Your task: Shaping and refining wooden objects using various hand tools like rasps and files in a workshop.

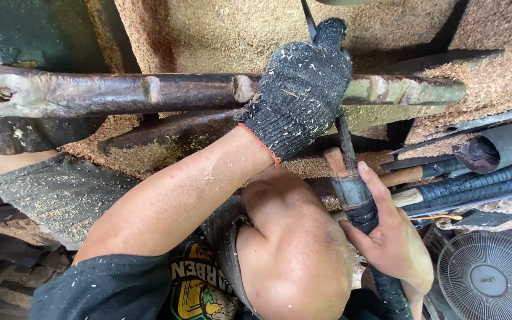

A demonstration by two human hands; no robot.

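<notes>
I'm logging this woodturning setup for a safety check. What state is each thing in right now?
Left hand: gloved, pressing the tool down on the rest.
Right hand: bare, gripping the tool's wrapped handle.
Turning tool: held, angled up toward the workpiece.
Workpiece: horizontal, mounted, dark and partly shaped.
Spare tools: lying unused at the right.
Fan: blades look still.

— What's the tool (pixel 357 195) like?
— A long turning chisel: thin dark steel shank, grey collar, handle wrapped in black tape, running steeply up from the lower right.
— And its tip?
— Hidden under the glove, over the tool rest (pixel 120 93), a worn, dust-flecked bar lying level across the lathe.
</notes>
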